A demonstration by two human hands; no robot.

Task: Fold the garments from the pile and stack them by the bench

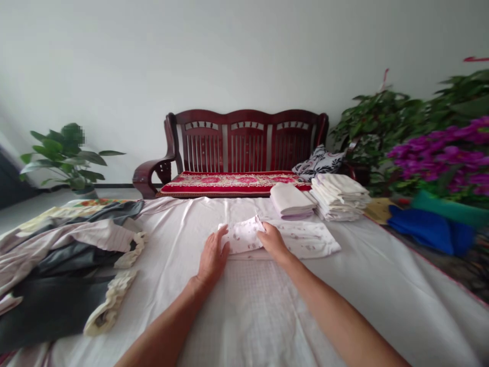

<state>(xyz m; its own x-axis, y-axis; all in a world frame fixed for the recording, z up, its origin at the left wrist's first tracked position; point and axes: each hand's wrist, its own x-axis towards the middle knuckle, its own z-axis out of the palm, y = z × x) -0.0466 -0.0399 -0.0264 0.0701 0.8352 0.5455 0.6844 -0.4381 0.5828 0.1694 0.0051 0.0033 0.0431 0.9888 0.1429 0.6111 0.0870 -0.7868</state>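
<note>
A white cloth garment with a small grey print (305, 238) lies lengthwise on the white sheet (252, 306), its left part folded over on itself. My right hand (273, 239) pinches the edge of that folded part near the garment's middle. At the fold's left end rests my left hand (214, 252), its fingers stretched out and the thumb apart, touching the cloth. Just behind the garment sit a folded cream cloth (291, 200) and a taller stack of folded white cloths (339, 196).
Loose grey and pale clothes (72, 255) with ruffled cream cuffs are heaped on the left. Beyond the sheet stands a dark red wooden bench (244, 137) with a patterned cushion (319, 162). Blue fabric (431, 229), purple flowers (446, 153) and a potted plant (69, 158) flank the sheet.
</note>
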